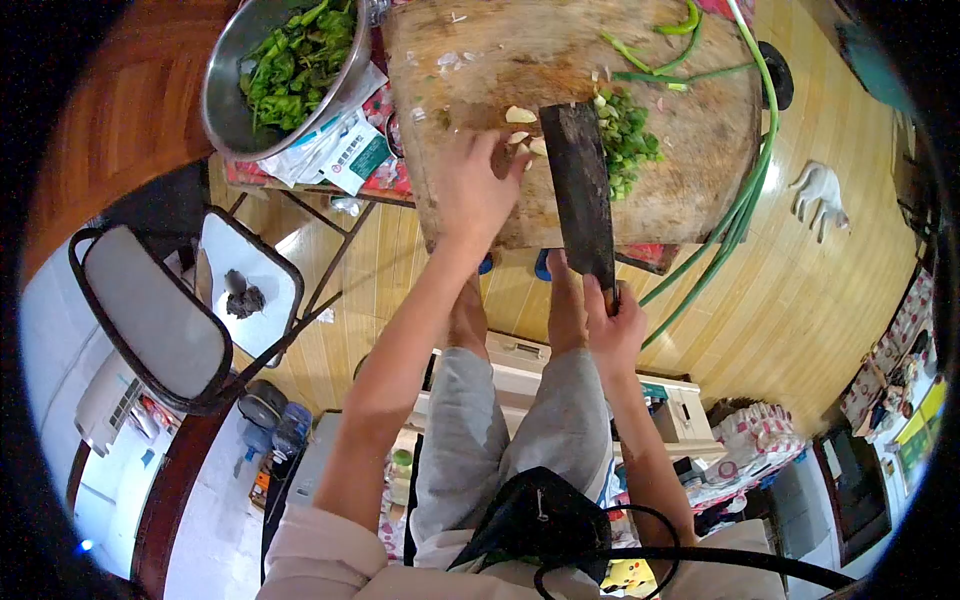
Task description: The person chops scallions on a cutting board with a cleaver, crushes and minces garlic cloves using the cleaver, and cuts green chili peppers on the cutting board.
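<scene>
While the right hand (615, 328) grips a blotchy, dark cleaver (580, 185), the left hand (482, 188) curls at pale cloves (520, 115), hold unclear.

The right hand (614, 328) is gripping a cleaver (580, 185) over a board (480, 75), beside chopped greens (628, 145). The left hand (478, 188) is resting by garlic (520, 115). A bowl (221, 100) is holding leaves (295, 75); stalks (748, 195) are crossing the board's right edge. A cat (821, 192) is showing on the floor (815, 115).
</scene>
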Demonstrator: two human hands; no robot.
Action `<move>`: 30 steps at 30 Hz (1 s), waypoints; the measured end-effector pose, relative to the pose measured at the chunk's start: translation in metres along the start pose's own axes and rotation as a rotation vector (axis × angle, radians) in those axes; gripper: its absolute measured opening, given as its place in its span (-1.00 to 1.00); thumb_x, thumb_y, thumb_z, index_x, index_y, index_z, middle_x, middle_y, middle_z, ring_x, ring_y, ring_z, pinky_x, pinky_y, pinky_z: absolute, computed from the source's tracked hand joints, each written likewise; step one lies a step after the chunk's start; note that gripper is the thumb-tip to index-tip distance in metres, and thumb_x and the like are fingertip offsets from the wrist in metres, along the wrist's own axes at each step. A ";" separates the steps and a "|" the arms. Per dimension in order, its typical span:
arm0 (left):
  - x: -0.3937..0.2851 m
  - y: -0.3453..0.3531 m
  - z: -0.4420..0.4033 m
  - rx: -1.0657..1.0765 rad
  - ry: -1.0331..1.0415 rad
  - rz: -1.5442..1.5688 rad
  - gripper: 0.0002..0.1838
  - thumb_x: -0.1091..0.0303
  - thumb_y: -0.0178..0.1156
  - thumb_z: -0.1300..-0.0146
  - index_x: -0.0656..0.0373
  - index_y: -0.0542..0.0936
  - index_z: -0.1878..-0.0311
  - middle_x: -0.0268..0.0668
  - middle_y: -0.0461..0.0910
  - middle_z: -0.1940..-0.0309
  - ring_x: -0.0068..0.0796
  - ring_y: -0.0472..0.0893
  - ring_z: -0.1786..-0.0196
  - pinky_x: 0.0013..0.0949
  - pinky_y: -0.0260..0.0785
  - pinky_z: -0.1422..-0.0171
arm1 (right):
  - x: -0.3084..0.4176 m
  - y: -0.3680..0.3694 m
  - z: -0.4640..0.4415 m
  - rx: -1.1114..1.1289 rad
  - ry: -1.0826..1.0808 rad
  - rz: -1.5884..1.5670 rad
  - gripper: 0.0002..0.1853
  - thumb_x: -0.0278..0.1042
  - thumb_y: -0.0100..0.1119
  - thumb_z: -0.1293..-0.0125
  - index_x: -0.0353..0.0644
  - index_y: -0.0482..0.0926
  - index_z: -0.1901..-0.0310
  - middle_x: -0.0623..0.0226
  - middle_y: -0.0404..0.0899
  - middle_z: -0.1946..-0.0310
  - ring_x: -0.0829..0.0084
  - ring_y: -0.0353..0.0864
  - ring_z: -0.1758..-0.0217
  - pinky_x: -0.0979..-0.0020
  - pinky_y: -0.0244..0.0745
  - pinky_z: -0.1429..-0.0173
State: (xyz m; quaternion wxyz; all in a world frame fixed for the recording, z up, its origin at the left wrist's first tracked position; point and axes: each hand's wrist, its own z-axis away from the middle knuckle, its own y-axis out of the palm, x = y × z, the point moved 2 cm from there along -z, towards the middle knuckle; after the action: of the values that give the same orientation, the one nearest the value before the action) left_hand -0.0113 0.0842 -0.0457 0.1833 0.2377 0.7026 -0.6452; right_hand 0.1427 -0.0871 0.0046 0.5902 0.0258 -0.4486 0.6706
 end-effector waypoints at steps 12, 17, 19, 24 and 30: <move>0.020 0.010 0.013 0.119 -0.025 0.219 -0.74 0.56 0.25 -0.12 0.11 0.71 0.10 -0.24 0.60 0.18 -0.16 0.63 0.19 -0.20 0.48 0.16 | 0.005 0.007 0.007 -0.012 -0.089 0.220 -0.67 -0.06 0.27 -0.29 -0.19 0.61 0.16 0.21 0.57 0.60 0.25 0.58 0.57 0.26 0.45 0.44; 0.019 -0.009 0.008 0.161 -0.097 0.179 -0.77 0.54 0.26 -0.12 0.14 0.71 0.13 -0.21 0.60 0.21 -0.14 0.63 0.19 -0.19 0.47 0.14 | 0.010 0.022 0.003 -0.014 -0.080 0.249 -0.69 -0.11 0.26 -0.29 -0.17 0.60 0.11 0.17 0.61 0.56 0.17 0.63 0.53 0.21 0.48 0.42; 0.014 -0.012 0.005 0.119 0.008 0.076 -0.83 0.51 0.27 -0.12 0.15 0.71 0.19 -0.19 0.62 0.24 -0.09 0.62 0.24 -0.17 0.46 0.14 | 0.010 0.029 -0.002 0.002 -0.066 0.267 -0.72 -0.12 0.25 -0.30 -0.18 0.60 0.16 0.16 0.60 0.57 0.15 0.62 0.54 0.21 0.47 0.43; 0.017 0.005 0.007 0.138 -0.083 0.113 -0.87 0.51 0.27 -0.11 0.18 0.71 0.26 -0.17 0.64 0.28 -0.07 0.62 0.26 -0.15 0.46 0.15 | 0.000 0.033 -0.003 -0.025 -0.107 0.248 -0.72 -0.13 0.25 -0.31 -0.21 0.59 0.22 0.15 0.56 0.61 0.16 0.59 0.57 0.21 0.46 0.44; 0.013 0.001 0.003 0.191 -0.190 0.144 -0.87 0.52 0.28 -0.08 0.22 0.70 0.27 -0.12 0.65 0.31 -0.06 0.62 0.25 -0.16 0.45 0.16 | 0.001 0.031 -0.004 -0.032 -0.091 0.240 -0.71 -0.13 0.23 -0.32 -0.22 0.58 0.23 0.15 0.55 0.63 0.14 0.58 0.59 0.19 0.44 0.46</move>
State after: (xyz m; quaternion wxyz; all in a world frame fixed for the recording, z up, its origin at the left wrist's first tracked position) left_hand -0.0217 0.0828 -0.0539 0.2710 0.2417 0.5988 -0.7138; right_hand 0.1190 -0.0812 -0.0151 0.4851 -0.0072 -0.4856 0.7272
